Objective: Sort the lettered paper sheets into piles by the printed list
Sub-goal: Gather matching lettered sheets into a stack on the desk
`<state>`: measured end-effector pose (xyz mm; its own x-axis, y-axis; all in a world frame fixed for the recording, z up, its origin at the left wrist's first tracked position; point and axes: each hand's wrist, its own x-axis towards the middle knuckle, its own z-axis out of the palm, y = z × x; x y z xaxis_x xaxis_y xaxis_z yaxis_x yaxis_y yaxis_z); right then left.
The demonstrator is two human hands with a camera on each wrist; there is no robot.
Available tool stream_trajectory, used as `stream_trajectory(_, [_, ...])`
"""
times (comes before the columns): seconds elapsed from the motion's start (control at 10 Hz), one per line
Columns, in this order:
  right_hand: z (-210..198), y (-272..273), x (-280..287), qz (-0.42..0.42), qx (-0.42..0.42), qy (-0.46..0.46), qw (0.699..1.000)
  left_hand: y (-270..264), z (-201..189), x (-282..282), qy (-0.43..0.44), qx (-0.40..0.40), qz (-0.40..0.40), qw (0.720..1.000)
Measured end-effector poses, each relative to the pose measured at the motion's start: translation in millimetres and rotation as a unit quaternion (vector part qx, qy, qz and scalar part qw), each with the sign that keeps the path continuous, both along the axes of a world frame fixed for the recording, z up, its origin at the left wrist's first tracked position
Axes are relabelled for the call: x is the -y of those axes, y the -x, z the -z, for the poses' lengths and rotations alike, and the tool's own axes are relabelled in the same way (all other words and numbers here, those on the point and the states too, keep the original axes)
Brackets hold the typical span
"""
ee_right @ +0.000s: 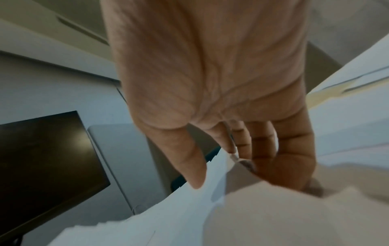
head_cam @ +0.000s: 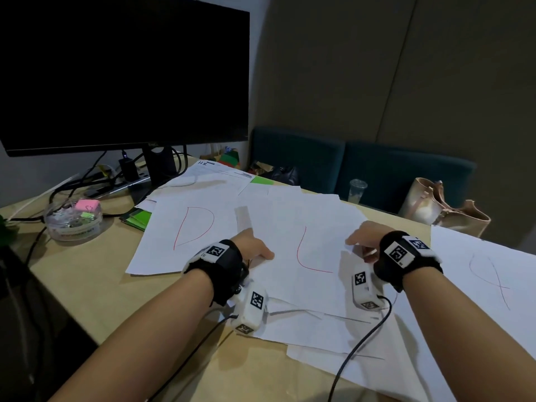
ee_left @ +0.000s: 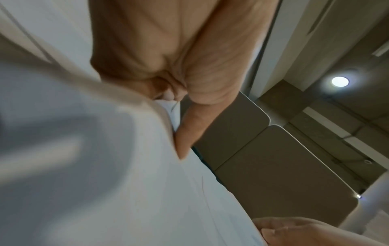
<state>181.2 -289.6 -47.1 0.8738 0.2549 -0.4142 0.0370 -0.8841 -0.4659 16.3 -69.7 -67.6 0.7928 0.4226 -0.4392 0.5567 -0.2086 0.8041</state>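
lettered sheets [head_cam: 313,250]: 3 | hands [head_cam: 255,248]: 2 | monitor [head_cam: 124,71]: 1 | plastic cup [head_cam: 357,190]: 1

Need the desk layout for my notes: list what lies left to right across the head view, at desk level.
Clear tub of clips → sheet with red D → left hand → sheet with red L → right hand → sheet with pencilled loop.

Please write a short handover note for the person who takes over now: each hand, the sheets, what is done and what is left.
Left hand: pinches the L sheet at its left edge.
Right hand: grips the same sheet's right edge.
D sheet lies to the left; a pencil-marked sheet lies apart on the right; more sheets are underneath.
The printed list lies by the monitor.
Done: little that shows as neat piles.
Left: place the L sheet, then sort the rest.
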Motion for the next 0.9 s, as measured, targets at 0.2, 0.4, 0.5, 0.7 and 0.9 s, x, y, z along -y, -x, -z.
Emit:
stream_trajectory(0.2, [-8,13,-1,0.046,-0.004,-0.053,0.998,6,-31,-24,-0.184,0.026,-0.049,0.981])
stream_trajectory(0.4, [7,-18,3,0.092,0.027,-0.099,0.991,34,-34,-72,-0.272,-0.078,-0.084,0.956])
stream_trajectory(0.5, [5,-18,-2,0.109,0.002,-0.107,0.988,41,-24,-77,-0.331,-0.177,-0.006,0.927])
stream_trajectory(0.7, [-22,26,-14,0.052,-0.018,-0.114,0.992,38,-21,-84,-0.277,-0.173,-0.059,0.943])
stream_trajectory(0.9, [-19,33,-36,0.060,-0.023,-0.144,0.988,35,-15,-87,-0.280,-0.164,-0.057,0.944])
